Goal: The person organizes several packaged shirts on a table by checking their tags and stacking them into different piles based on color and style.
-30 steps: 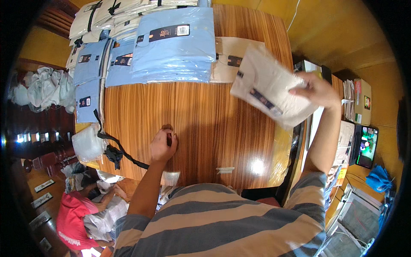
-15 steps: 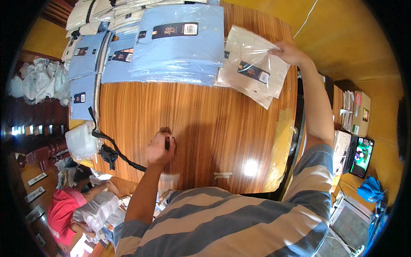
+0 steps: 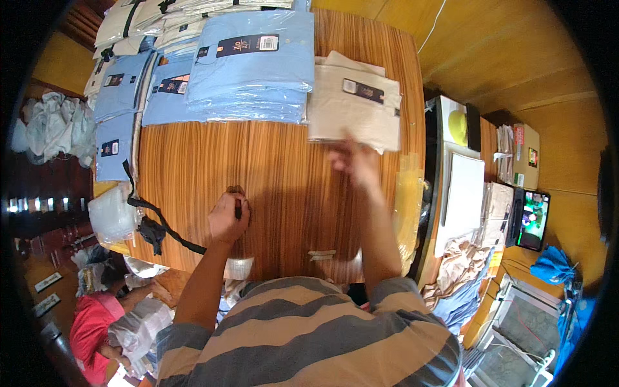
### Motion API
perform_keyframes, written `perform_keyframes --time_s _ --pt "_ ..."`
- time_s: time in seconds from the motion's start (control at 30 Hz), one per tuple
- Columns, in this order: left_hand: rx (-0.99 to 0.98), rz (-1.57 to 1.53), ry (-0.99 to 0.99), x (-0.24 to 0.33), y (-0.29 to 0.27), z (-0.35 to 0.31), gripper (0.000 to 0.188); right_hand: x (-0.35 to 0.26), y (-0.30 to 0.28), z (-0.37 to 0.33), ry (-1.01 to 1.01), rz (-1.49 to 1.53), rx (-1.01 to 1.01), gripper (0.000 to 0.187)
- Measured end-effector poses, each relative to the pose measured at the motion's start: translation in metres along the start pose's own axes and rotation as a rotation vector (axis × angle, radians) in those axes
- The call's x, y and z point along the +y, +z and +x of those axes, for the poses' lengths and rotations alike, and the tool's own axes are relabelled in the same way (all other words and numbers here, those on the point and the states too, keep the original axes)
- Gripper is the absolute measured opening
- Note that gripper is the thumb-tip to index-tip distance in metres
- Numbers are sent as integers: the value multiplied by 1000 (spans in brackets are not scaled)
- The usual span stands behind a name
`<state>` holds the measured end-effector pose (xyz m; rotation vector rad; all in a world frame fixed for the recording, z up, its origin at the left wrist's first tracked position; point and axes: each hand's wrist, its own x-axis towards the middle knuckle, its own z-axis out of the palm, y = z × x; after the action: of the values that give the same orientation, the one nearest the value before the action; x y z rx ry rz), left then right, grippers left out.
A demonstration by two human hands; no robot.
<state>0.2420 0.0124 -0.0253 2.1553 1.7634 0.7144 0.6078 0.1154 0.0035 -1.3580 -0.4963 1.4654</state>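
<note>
Some beige garments [image 3: 353, 115], just beyond right hand [image 3: 356, 164], left hand [image 3: 227, 218] farther

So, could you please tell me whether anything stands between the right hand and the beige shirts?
Nothing visible does: the right hand, blurred, is at the near edge of the beige shirts, though contact is unclear. The blue shirts lie to the left.

A folded beige garment [image 3: 354, 116] in a clear plastic sleeve lies flat toward one o'clock of the view, slightly skewed. Its dark label, with a white patch at the nine o'clock end, dips toward three; a small dark tag sits at its three o'clock edge. More beige packing [image 3: 371, 66] peeks out beneath, toward twelve to one o'clock.
</note>
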Motion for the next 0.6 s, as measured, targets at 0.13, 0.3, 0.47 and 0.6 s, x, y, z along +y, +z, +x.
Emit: perform_keyframes --time_s 0.13,0.3,0.47,0.6 --pt "19 -4 20 -5 -2 -2 14 14 -6 -37 143 -365 60 39" --pt "-43 -44 -44 -2 -3 -3 15 -7 -71 2 -584 -976 598 59" --pt "-11 -59 1 -9 1 -4 13 -27 -88 51 -224 -1143 674 82" --pt "-27 -27 -16 -11 2 -4 10 -31 -95 61 -232 -1103 774 82"
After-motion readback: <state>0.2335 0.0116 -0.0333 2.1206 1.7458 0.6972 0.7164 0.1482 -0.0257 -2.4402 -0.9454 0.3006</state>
